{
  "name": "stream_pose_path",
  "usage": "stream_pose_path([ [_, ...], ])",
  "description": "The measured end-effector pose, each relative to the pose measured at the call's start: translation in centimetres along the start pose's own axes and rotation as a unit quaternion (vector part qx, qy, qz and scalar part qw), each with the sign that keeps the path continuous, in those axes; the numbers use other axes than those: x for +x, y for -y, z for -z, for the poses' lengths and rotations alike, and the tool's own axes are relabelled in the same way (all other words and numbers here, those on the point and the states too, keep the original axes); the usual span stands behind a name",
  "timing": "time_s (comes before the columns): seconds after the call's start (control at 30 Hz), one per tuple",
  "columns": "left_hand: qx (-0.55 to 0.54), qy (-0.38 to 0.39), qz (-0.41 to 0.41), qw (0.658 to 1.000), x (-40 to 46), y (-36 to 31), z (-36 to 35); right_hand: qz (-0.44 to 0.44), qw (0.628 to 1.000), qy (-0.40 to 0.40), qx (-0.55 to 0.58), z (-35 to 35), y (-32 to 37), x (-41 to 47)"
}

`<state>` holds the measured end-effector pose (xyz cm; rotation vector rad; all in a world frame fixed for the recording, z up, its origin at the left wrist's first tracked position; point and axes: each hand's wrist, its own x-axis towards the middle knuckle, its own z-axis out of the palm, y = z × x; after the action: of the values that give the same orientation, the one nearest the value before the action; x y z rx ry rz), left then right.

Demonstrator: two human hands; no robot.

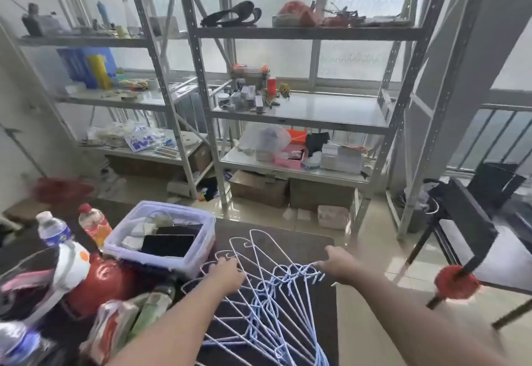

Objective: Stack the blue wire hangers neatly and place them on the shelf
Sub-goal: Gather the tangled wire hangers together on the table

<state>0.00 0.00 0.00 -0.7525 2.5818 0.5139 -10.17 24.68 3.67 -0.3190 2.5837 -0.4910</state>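
— Where are the thin blue wire hangers [276,302]?

— Fanned across the dark mat [302,244], near its right edge. My right hand [338,265] pinches the bunched hooks; my left hand [227,275] curls round the pale ones.

— How will they handle?

— Light, springy, likely to snag. I'd keep hold at the hooks, then carry them to the grey metal shelf [302,123].

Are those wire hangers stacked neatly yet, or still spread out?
Still spread: the hangers fan out crookedly across the dark table, hooks pointing different ways.
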Motion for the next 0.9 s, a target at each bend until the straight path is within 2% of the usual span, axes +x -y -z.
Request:
stream_pose_path([
  [0.07, -0.027, 0.046, 0.034, 0.998, -0.7, 0.8, -3.9, -0.004, 0.998, 0.052, -0.019, -3.9, -1.0, -0.1],
  [0.17, -0.087, 0.068, 0.08, 0.991, -3.7, 2.0, -10.9, -0.055, 0.989, 0.134, -0.016, -10.6, -3.1, -1.4],
  [0.3, -0.121, -0.018, 0.105, 0.987, -6.1, 1.7, -15.5, -0.041, 0.988, 0.145, -0.026, -15.8, -4.8, -2.5],
  [0.5, -0.12, -0.05, 0.138, 0.982, -7.6, -1.3, -16.0, -0.032, 0.989, 0.143, -0.001, -16.3, -5.5, -2.1],
  [0.67, -0.294, -0.003, 0.183, 0.938, -6.8, -3.7, -15.6, 0.011, 0.988, 0.153, 0.027, -15.9, -5.9, -1.4],
  [0.9, -0.294, 0.006, 0.211, 0.932, -7.1, -5.5, -15.2, 0.052, 0.989, 0.14, -0.015, -16.7, -7.0, -0.5],
])
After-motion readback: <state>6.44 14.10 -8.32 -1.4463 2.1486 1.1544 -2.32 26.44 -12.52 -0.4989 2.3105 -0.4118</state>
